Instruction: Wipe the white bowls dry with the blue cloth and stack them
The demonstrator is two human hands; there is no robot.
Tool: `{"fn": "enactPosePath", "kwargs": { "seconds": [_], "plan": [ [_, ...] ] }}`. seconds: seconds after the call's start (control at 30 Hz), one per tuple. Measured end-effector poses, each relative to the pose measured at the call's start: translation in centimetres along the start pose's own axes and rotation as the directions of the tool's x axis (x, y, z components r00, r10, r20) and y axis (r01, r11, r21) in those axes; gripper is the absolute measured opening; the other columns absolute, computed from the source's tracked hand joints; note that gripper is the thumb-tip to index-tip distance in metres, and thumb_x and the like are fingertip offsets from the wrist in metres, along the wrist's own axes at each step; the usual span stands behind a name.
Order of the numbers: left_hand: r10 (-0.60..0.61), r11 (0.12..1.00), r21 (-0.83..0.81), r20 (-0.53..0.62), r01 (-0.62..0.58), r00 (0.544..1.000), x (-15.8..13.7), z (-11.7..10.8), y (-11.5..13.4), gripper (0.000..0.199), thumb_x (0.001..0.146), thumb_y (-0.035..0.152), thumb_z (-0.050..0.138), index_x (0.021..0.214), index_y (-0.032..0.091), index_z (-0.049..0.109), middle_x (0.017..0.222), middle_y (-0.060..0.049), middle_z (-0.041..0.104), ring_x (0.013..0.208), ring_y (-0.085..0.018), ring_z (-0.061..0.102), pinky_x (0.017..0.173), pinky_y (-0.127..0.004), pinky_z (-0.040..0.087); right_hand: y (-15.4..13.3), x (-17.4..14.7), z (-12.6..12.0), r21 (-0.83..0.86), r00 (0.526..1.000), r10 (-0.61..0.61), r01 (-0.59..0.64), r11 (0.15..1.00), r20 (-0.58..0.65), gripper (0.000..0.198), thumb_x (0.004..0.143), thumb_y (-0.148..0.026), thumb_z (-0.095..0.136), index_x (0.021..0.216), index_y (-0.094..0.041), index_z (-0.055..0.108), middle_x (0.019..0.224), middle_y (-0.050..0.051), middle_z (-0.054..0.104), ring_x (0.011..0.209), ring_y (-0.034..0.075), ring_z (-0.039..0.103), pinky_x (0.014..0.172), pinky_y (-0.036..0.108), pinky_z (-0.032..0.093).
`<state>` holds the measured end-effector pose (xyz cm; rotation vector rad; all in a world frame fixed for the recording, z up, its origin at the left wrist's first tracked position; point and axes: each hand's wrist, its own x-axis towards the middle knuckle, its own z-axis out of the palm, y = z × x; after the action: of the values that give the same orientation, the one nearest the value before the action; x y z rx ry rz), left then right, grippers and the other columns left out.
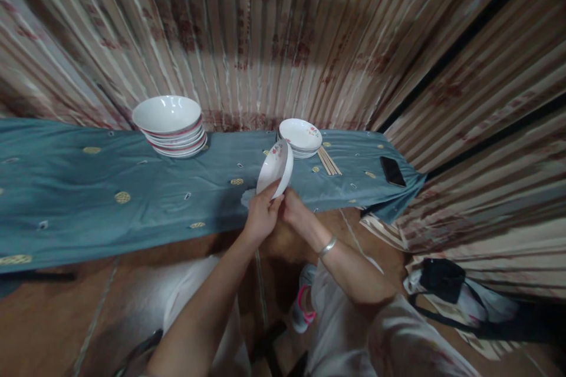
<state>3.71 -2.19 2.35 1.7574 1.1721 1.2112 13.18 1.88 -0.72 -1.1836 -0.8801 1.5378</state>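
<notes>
Both of my hands hold a white deep plate (273, 171) with a small red flower print, tipped up on its side above the near edge of the table. My left hand (263, 212) is closed on its lower rim, thumb towards the right. My right hand (295, 210) is closed against the back of the plate, its fingertips partly hidden. A pale bit of something like cloth (247, 197) shows left of my left hand; I cannot tell what holds it. Just beyond the held plate stands a stack of flowered plates (300, 134), with several wooden chopsticks (329, 162) beside it.
A taller stack of white bowls with red bands (170, 123) stands at the back left of the blue tablecloth (154, 188). A black phone (392, 171) lies near the right end. Pleated curtains (283, 29) hang behind the table. A bag (444, 283) sits low at the right.
</notes>
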Motion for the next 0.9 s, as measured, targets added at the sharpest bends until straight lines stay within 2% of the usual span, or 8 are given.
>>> {"fn": "enactPosePath", "kwargs": {
  "seconds": [0.1, 0.17, 0.23, 0.47, 0.63, 0.8, 0.9],
  "plan": [
    [0.032, 0.996, 0.078, 0.011, -0.033, 0.999, 0.1, -0.1, -0.8, 0.039, 0.084, 0.021, 0.050, 0.120, 0.015, 0.065, 0.122, -0.009, 0.067, 0.112, -0.024, 0.061, 0.101, -0.036, 0.043, -0.7, -1.1, 0.5, 0.102, 0.990, 0.137, -0.138, 0.985, 0.015, 0.019, 0.083, -0.026, 0.041, 0.074, -0.021, 0.057, 0.062, 0.003, 0.063, 0.078, 0.020, 0.065, 0.070, 0.032, 0.057],
    [0.050, 0.990, 0.133, 0.018, -0.052, 0.999, 0.0, -0.2, -1.3, 0.040, 0.084, 0.020, 0.050, 0.121, 0.015, 0.064, 0.124, -0.009, 0.065, 0.116, -0.024, 0.059, 0.103, -0.036, 0.042, -1.5, -1.8, 0.8, 0.202, 0.966, 0.249, -0.257, 0.945, 0.065, 0.024, 0.085, -0.021, 0.037, 0.072, -0.021, 0.056, 0.061, 0.003, 0.063, 0.078, 0.019, 0.066, 0.071, 0.032, 0.057],
    [0.059, 0.980, 0.187, 0.032, -0.064, 0.998, 0.0, -0.4, -1.7, 0.040, 0.084, 0.020, 0.049, 0.121, 0.015, 0.063, 0.126, -0.009, 0.064, 0.119, -0.024, 0.057, 0.104, -0.037, 0.042, -2.4, -2.5, 0.8, 0.274, 0.944, 0.302, -0.327, 0.904, 0.131, 0.026, 0.087, -0.020, 0.034, 0.071, -0.021, 0.055, 0.062, 0.003, 0.064, 0.076, 0.019, 0.066, 0.071, 0.032, 0.056],
    [0.053, 0.937, 0.340, 0.086, -0.079, 0.995, -0.2, -0.9, -2.0, 0.048, 0.077, 0.004, 0.043, 0.118, 0.016, 0.065, 0.127, -0.008, 0.063, 0.118, -0.024, 0.058, 0.104, -0.037, 0.042, -4.0, -4.1, -0.8, 0.315, 0.919, 0.320, -0.382, 0.869, 0.232, 0.030, 0.093, -0.036, 0.035, 0.078, -0.021, 0.056, 0.067, 0.002, 0.064, 0.072, 0.018, 0.063, 0.075, 0.036, 0.054],
    [0.073, 0.934, 0.339, 0.132, -0.114, 0.989, -0.6, -1.0, -2.0, 0.046, 0.080, 0.004, 0.040, 0.117, 0.016, 0.066, 0.121, -0.009, 0.067, 0.109, -0.023, 0.063, 0.099, -0.035, 0.046, -4.4, -4.5, -1.5, 0.297, 0.895, 0.368, -0.433, 0.851, 0.250, 0.042, 0.093, -0.053, 0.034, 0.084, -0.020, 0.058, 0.071, 0.003, 0.065, 0.068, 0.017, 0.064, 0.072, 0.034, 0.053],
    [0.070, 0.896, 0.417, 0.211, -0.155, 0.975, -0.9, -0.8, -2.0, 0.042, 0.082, 0.003, 0.041, 0.115, 0.014, 0.066, 0.123, -0.015, 0.065, 0.112, -0.026, 0.061, 0.099, -0.040, 0.046, -3.4, -4.1, -2.0, 0.248, 0.902, 0.377, -0.422, 0.872, 0.211, 0.031, 0.091, -0.046, 0.043, 0.085, -0.020, 0.059, 0.070, 0.002, 0.066, 0.068, 0.016, 0.064, 0.072, 0.034, 0.052],
    [0.045, 0.838, 0.517, 0.252, -0.174, 0.967, -0.9, -0.6, -2.2, 0.041, 0.081, 0.001, 0.044, 0.113, 0.013, 0.066, 0.123, -0.017, 0.064, 0.115, -0.027, 0.059, 0.101, -0.042, 0.044, -1.8, -3.4, -2.6, 0.168, 0.942, 0.304, -0.326, 0.930, 0.143, 0.019, 0.085, -0.039, 0.053, 0.082, -0.020, 0.057, 0.070, 0.000, 0.065, 0.067, 0.016, 0.063, 0.071, 0.033, 0.052]
  ]
}}
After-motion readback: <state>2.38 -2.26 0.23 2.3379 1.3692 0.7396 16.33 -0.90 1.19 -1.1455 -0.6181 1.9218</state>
